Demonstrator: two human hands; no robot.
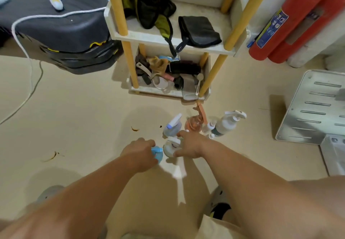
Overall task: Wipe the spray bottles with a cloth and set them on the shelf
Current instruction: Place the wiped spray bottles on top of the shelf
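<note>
Floor (84, 117) at lower centre of frame carries five bottles, all upright, long axes vertical, tops toward camera. L hand (139, 152) curls round blue-capped bottle (157, 154). R hand (188, 145) grips white sprayer (170, 145) just beside it, thumb & fingers on opposite sides. Behind: trigger sprayer (172, 124) w/ nozzle aimed upper right, pink bottle (195, 124), pump bottle (226, 123) w/ spout pointing right. Shelf's (149, 37) bottom edge sits near cluster at top centre; dark cloth (199, 30) lies on mid tier. Bare floor opens wide to left; metal panel (308, 108) hems right side.
</note>
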